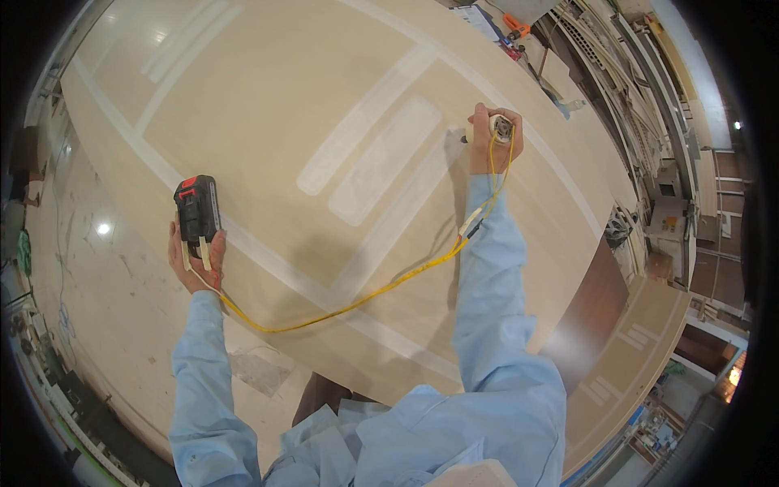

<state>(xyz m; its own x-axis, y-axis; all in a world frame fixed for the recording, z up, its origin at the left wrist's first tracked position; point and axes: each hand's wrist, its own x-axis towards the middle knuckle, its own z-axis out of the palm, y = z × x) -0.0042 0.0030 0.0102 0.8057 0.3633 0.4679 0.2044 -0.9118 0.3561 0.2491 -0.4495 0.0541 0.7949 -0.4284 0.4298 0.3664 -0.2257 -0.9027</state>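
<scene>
In the head view, your left hand [180, 258] is palm-up and closed around the lower end of a black battery [197, 213] with red patches, fingers along one side and thumb along the other. Two pale tabs [204, 258] stick out of the battery's near end over your palm, and a thin wire runs from there along your wrist into a yellow cable [357, 305]. The cable sags across to your right forearm, where it splits beside a dark connector [475, 228] into yellow wires going up to your right hand [511, 148]. That hand grips a small round device [501, 129], its open end facing you and a short dark tip poking out to the left. The device is over the right part of a large tan board [268, 154] marked with white bands; whether it touches the board you cannot tell. Your light blue sleeves [495, 284] cover both forearms. Beyond the board's upper right edge lie an orange tool [516, 26] and a clear bottle [573, 106]. At lower right is a smaller banded board [621, 369], next to a dark brown panel [594, 296].
</scene>
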